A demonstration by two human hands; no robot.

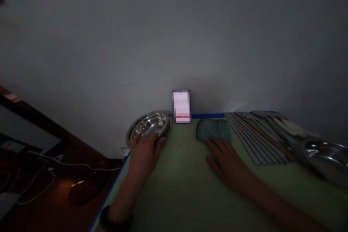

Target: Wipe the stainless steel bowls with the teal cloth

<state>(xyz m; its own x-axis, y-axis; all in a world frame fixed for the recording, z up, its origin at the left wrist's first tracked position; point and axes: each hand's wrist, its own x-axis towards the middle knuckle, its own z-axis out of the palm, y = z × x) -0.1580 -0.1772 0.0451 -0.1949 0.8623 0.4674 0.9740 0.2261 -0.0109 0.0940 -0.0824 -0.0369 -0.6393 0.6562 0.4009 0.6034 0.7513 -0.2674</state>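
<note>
my left hand: at nested metal bowls, left, grip unclear. my right hand: loosely open, at knitted cloth; light touch best.

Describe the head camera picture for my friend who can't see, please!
A person's left-hand grip is at the near rim of nested, shiny round metal bowls, the right-hand grip at a textured grey-green cloth, on a pale green table. Between bowls and cloth stands a bright, blurred rectangular screen; slim, straight grey sticks lie to the right.
</note>
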